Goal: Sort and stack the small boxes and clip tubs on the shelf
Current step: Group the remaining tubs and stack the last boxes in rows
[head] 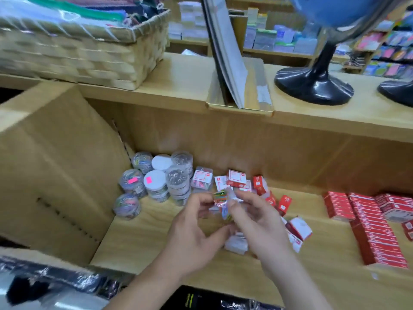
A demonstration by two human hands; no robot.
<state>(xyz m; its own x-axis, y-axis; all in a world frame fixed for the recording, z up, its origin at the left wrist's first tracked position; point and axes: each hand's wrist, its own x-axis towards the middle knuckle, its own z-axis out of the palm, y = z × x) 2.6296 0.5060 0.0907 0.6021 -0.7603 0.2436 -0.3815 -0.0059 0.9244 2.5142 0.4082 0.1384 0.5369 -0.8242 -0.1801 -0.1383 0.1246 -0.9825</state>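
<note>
A small clear pack (223, 203) of coloured clips, orange, green and blue showing through its glossy, blurred wrapping, is held above the middle of the wooden shelf (138, 242), between the person's 2 hands. The left hand (194, 229) comes in from below with its back to the camera, fingers curled round the pack's left side. The right hand (257, 222) meets it from the right, thumb and fingertips pinching the pack's upper right edge, the other fingers loosely bent. Just behind, on the shelf, small red-and-white boxes (237, 181) lie tumbled at odd angles, some under the right hand. To their left, round clear tubs (156, 182) of clips stand stacked in a tight cluster, 2 with white lids, against a cardboard carton (55, 164). Well to the right, long red boxes (375, 231) lie in neat rows.
</note>
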